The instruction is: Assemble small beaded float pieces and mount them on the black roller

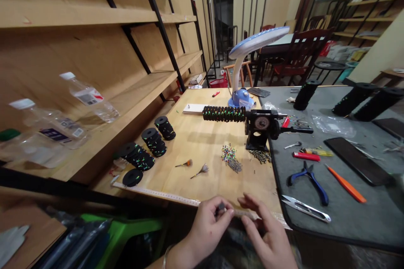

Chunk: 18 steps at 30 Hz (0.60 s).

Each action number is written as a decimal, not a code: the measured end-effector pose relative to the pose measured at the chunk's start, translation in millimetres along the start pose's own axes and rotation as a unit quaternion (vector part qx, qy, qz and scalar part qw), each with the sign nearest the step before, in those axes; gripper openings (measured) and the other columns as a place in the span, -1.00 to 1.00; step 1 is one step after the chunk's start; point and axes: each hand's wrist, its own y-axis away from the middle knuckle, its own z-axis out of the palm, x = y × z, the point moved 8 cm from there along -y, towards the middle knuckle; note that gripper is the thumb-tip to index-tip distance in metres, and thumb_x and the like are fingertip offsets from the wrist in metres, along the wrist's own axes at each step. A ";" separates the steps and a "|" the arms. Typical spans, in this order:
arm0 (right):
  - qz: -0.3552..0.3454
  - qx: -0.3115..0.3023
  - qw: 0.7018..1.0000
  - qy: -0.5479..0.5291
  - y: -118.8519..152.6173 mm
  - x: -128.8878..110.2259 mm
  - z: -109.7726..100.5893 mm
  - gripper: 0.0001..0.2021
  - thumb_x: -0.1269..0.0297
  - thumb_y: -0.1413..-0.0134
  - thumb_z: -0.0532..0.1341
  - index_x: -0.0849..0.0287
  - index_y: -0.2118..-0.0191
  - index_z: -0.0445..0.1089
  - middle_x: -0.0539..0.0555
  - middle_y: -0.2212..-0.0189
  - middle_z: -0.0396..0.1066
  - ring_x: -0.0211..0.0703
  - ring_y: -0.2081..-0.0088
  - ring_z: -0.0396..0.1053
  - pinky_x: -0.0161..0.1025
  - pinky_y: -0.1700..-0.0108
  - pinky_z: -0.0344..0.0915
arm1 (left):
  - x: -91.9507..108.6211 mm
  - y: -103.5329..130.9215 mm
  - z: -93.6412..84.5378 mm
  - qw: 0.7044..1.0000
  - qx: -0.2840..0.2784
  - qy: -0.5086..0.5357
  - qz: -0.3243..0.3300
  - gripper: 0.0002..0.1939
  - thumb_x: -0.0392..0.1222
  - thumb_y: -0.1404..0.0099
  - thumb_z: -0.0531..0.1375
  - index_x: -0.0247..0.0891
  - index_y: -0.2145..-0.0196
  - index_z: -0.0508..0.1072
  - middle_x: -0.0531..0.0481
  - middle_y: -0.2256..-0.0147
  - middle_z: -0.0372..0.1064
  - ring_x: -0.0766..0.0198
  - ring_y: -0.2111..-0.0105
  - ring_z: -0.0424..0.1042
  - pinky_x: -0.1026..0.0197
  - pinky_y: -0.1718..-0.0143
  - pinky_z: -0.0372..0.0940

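Note:
At the table's near edge, my left hand (210,221) is closed in a pinch on a slim tan piece (245,213). A small dark bit (221,207) shows between its fingers; its kind is not clear. My right hand (267,235) is close around the other end of the slim piece, its thumb and forefinger apart. Just beyond lie two feather-like tufts on thin stems, one orange-tipped (186,163) and one pale (202,170). A heap of small coloured beads (229,153) lies beside a pile of small grey metal parts (235,165).
A black hand-cranked winder (260,125) carries a row of black foam spools (223,113), with a blue lamp (241,97) behind. More spools (139,157) stand left. On the grey mat (341,227) are blue-handled pliers (309,180), thread snips (306,209) and an orange tool (347,184). Shelves border the left.

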 end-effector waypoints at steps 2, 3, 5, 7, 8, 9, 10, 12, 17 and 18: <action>0.023 -0.049 0.996 -0.076 -4.0 0.4 13.7 -0.53 -0.01 -0.06 0.25 0.08 -0.06 0.33 0.23 0.12 0.48 0.06 0.12 0.43 -0.14 0.23 0.39 | 6.4 -1.3 2.4 0.999 -0.005 -0.031 0.030 -0.82 -0.16 -0.24 0.17 -0.32 0.44 0.45 0.09 0.59 0.24 0.36 0.57 0.14 0.33 0.53 0.05; 0.034 -0.073 0.991 -0.110 -6.1 1.8 21.7 -0.53 -0.04 -0.07 0.23 0.11 -0.03 0.33 0.19 0.24 0.50 0.00 0.24 0.45 -0.18 0.31 0.38 | 9.1 -2.3 3.7 0.998 -0.009 -0.040 0.039 -0.81 -0.16 -0.25 0.15 -0.32 0.43 0.45 0.08 0.60 0.25 0.37 0.59 0.15 0.33 0.54 0.05; 0.046 -0.095 0.984 -0.142 -11.2 5.7 32.4 -0.53 -0.10 -0.06 0.21 0.17 0.06 0.36 0.04 0.50 0.43 -0.17 0.48 0.37 -0.28 0.45 0.29 | 13.6 -5.3 5.7 0.997 -0.016 -0.054 0.050 -0.81 -0.16 -0.26 0.14 -0.32 0.42 0.44 0.08 0.61 0.26 0.37 0.61 0.15 0.33 0.55 0.05; 0.038 -0.075 0.988 -0.131 -16.8 9.1 32.1 -0.54 -0.14 -0.06 0.20 0.21 0.18 0.39 -0.08 0.65 0.29 -0.28 0.59 0.22 -0.34 0.50 0.17 | 17.2 -9.9 5.3 0.997 -0.013 -0.058 0.047 -0.81 -0.16 -0.25 0.15 -0.32 0.43 0.44 0.09 0.62 0.23 0.37 0.60 0.15 0.33 0.55 0.05; 0.029 -0.061 0.991 -0.117 -19.1 10.1 29.5 -0.55 -0.14 -0.06 0.19 0.22 0.25 0.39 -0.11 0.67 0.24 -0.30 0.61 0.18 -0.35 0.51 0.13 | 18.8 -12.9 4.4 0.997 -0.010 -0.056 0.043 -0.82 -0.16 -0.24 0.15 -0.32 0.44 0.43 0.10 0.61 0.22 0.36 0.59 0.16 0.33 0.54 0.06; 0.020 -0.050 0.993 -0.101 -20.8 10.9 26.5 -0.56 -0.14 -0.06 0.19 0.22 0.31 0.39 -0.12 0.68 0.21 -0.31 0.61 0.15 -0.35 0.51 0.10 | 20.7 -16.5 3.0 0.998 -0.005 -0.053 0.041 -0.82 -0.16 -0.24 0.16 -0.31 0.44 0.43 0.10 0.61 0.21 0.35 0.57 0.16 0.33 0.53 0.07; 0.013 -0.043 0.995 -0.089 -22.0 11.7 23.6 -0.57 -0.15 -0.06 0.19 0.21 0.37 0.37 -0.12 0.69 0.20 -0.32 0.61 0.14 -0.35 0.51 0.08 | 22.8 -21.0 1.6 0.998 -0.002 -0.050 0.040 -0.81 -0.15 -0.24 0.16 -0.31 0.45 0.42 0.11 0.60 0.20 0.35 0.57 0.16 0.33 0.52 0.07; 0.015 -0.023 0.995 -0.092 -23.7 15.3 16.7 -0.56 -0.16 -0.03 0.20 0.19 0.45 0.32 -0.13 0.70 0.18 -0.34 0.62 0.12 -0.36 0.53 0.05 | 27.6 -32.7 -1.5 0.998 0.006 -0.055 0.043 -0.79 -0.11 -0.26 0.14 -0.30 0.43 0.42 0.10 0.60 0.21 0.33 0.56 0.19 0.32 0.51 0.09; 0.085 0.078 0.974 -0.195 -25.0 32.7 -1.5 -0.53 -0.21 0.09 0.27 0.14 0.45 0.23 -0.18 0.75 0.18 -0.40 0.71 0.01 -0.41 0.62 -0.09 | 42.7 -70.4 1.6 0.966 0.002 -0.227 0.124 -0.87 -0.21 -0.26 0.16 -0.25 0.36 0.49 -0.01 0.41 0.41 0.24 0.40 0.38 0.26 0.36 0.20; 0.094 0.089 0.969 -0.210 -25.0 34.9 -2.8 -0.53 -0.21 0.11 0.29 0.13 0.45 0.22 -0.18 0.76 0.17 -0.41 0.71 -0.01 -0.42 0.63 -0.11 | 43.0 -77.3 5.8 0.951 -0.007 -0.276 0.139 -0.89 -0.24 -0.25 0.16 -0.23 0.34 0.50 -0.02 0.35 0.43 0.22 0.35 0.40 0.26 0.31 0.21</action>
